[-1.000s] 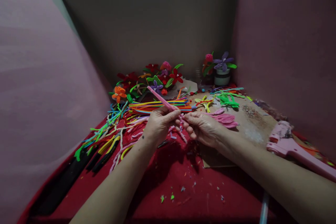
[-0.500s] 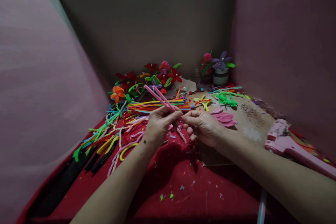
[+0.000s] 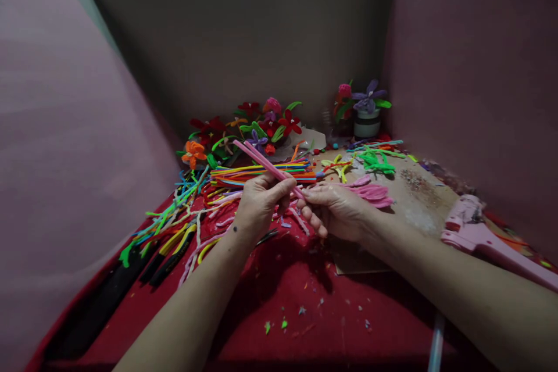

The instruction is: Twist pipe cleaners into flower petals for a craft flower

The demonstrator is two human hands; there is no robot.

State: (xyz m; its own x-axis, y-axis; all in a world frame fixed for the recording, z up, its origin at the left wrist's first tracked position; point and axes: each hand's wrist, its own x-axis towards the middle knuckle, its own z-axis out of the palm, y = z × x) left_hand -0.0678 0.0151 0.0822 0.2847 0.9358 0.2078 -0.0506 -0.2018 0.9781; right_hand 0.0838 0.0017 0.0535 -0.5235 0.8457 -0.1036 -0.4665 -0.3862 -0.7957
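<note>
My left hand (image 3: 260,204) is closed around a folded pink pipe cleaner (image 3: 260,159) that sticks up and away to the left. Its near end is pinched by the fingertips of my right hand (image 3: 336,209), which is also closed. Both hands hover over a red cloth (image 3: 288,290) strewn with cut scraps. Just beyond the hands lies a bundle of straight coloured pipe cleaners (image 3: 261,172). Finished pink petals (image 3: 374,190) rest on a cardboard sheet (image 3: 414,203) beside my right hand.
Pipe-cleaner flowers (image 3: 244,131) are heaped at the back, with a small potted one (image 3: 367,109) to their right. Loose coloured stems (image 3: 174,215) sprawl at left. A pink glue gun (image 3: 483,238) lies at right. Board walls enclose the work surface on three sides.
The pink pipe cleaner has been doubled, now showing two strands side by side. My hands have drawn slightly closer together and the view has shifted a little.
</note>
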